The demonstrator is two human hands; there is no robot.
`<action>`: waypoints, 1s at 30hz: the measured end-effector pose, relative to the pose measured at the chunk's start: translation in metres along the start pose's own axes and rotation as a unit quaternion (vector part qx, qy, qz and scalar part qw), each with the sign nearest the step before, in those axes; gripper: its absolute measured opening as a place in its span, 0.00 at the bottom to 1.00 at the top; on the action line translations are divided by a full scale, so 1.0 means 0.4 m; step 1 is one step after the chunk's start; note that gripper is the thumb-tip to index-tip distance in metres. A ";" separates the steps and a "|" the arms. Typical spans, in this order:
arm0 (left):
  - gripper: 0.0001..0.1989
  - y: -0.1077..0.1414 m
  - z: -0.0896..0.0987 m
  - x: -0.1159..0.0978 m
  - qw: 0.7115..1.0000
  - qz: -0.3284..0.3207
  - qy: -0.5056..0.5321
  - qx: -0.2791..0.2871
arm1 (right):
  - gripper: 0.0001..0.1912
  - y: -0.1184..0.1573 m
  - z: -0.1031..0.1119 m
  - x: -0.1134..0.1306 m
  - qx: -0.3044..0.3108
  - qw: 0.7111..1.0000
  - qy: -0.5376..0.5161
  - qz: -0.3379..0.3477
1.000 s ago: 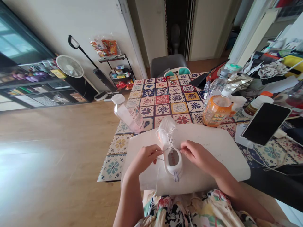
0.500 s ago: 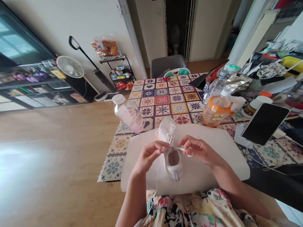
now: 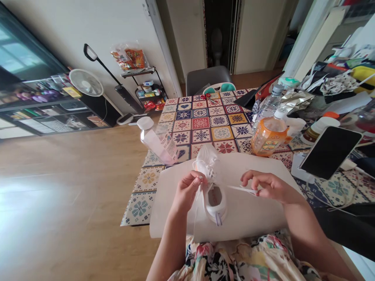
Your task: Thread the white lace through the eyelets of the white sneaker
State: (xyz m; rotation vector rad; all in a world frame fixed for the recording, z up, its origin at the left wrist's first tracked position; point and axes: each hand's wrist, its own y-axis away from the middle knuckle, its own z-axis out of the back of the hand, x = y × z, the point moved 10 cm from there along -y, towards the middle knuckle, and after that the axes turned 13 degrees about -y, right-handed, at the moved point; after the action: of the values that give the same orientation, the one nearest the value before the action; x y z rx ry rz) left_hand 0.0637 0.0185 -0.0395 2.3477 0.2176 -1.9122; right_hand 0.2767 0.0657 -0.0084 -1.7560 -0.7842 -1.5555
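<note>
A white sneaker (image 3: 215,210) rests on a white mat (image 3: 252,218), its heel toward me and its toe pointing away. On the left of its opening, my left hand (image 3: 189,187) pinches a white shoelace close to the laced tongue. Out to the right of the shoe, my right hand (image 3: 268,187) pinches a white lace end (image 3: 241,189), which stretches back toward the shoe. Another thin stretch of lace hangs down on the left side over the mat.
A clear bottle with a white cap (image 3: 158,142) stands left of the mat. Beyond the mat's right side are an orange bottle (image 3: 269,134), a phone (image 3: 331,152) on a stand and heaped items. Red scissors (image 3: 206,96) lie at the far edge of the patterned tablecloth (image 3: 202,123).
My right hand has moved to the right, drawing its lace end out from the shoe. My left hand has shifted slightly and stays close to the laces.
</note>
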 end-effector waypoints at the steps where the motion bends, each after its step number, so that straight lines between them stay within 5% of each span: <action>1: 0.18 -0.001 -0.001 0.000 1.000 0.002 0.003 0.000 | 0.09 0.010 0.013 -0.008 0.001 0.999 0.035 -0.011; 10: 0.18 0.000 -0.009 -0.012 1.000 0.006 0.004 -0.007 | 0.14 0.020 0.107 -0.008 -0.140 0.969 0.205 -0.005; 12: 0.18 0.001 -0.012 -0.014 1.000 0.002 0.007 -0.008 | 0.11 0.002 0.072 -0.013 -0.154 0.969 0.191 -0.017; 18: 0.18 -0.001 -0.009 0.006 1.000 0.004 0.007 -0.015 | 0.09 -0.060 -0.116 -0.067 -0.028 0.995 0.090 -0.039; 30: 0.17 0.001 -0.022 0.018 1.000 0.005 0.004 0.004 | 0.13 -0.074 -0.126 -0.101 -0.016 0.996 0.054 -0.072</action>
State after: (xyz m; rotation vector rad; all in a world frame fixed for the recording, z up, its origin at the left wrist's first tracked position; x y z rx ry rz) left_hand 0.0736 0.0201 -0.0447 2.3577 0.2004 -1.9020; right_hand 0.2183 0.0429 -0.0421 -1.6522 -0.8527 -1.7514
